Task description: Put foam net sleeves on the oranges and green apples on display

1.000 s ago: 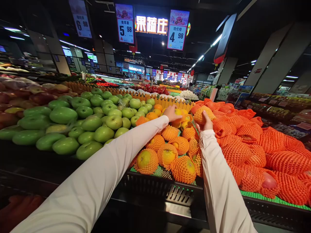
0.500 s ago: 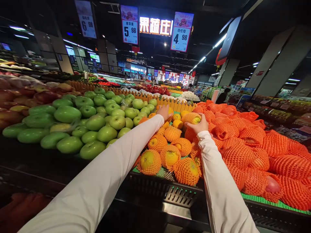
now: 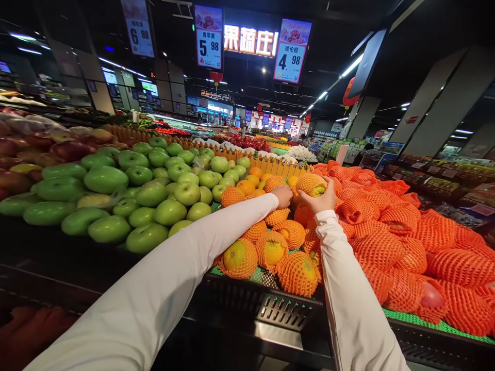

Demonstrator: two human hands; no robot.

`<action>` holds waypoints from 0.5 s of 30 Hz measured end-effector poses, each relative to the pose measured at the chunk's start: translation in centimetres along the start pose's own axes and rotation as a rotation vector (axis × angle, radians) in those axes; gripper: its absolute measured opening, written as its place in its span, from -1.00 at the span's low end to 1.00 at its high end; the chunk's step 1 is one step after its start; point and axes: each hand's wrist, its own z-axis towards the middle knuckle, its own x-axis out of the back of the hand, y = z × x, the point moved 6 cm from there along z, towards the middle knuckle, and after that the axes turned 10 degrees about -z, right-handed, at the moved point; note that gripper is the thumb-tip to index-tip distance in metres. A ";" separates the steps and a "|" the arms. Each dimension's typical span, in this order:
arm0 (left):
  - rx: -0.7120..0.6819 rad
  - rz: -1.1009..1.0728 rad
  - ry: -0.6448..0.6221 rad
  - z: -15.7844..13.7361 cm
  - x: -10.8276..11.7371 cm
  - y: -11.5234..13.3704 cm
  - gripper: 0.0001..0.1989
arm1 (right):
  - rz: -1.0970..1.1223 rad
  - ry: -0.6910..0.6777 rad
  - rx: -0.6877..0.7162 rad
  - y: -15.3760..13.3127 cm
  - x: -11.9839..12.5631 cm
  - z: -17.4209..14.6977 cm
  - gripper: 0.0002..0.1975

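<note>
From the head view, the only one there is, I watch a person in long white sleeves [image 3: 185, 252] leaning over a citrus display. The right hand [image 3: 324, 198] grips a round orange in an orange foam net [image 3: 309, 182], thumb on one side and fingers round the other, with some yellow-green skin showing at the net's near end. That fruit is raised at the back right of the black slotted plastic basket [image 3: 286, 309], beside the heap of red-orange netted fruit [image 3: 386, 242].

What has just changed is mostly on the other side. Half a second ago the left hand [image 3: 283, 196] was reaching farther back and to the left; now it has drawn in beside the right, fingers curled down among the fruit. I cannot tell whether it is closed on anything, because its own back hides the fingertips. Another netted orange [image 3: 275, 182] now shows just behind it, though whether it was moved or merely uncovered isn't clear to me.

As I judge it, the handling is now gathered into one small patch: the right hand's fruit is secure, its position barely altered, while the left does the busier work among the pile.
</note>
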 end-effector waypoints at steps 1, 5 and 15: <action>0.008 0.008 0.009 0.0 0.0 -0.3 -0.69 | -0.005 -0.015 0.005 -0.1 -0.1 -0.1 -0.11; 0.025 0.040 0.075 -0.4 1.3 -2.1 -0.62 | -0.008 -0.032 0.010 -0.3 0.0 -0.2 -0.12; -0.014 -0.038 0.052 0.7 0.3 -3.7 -0.58 | -0.046 0.004 -0.105 1.0 -0.1 0.1 -0.12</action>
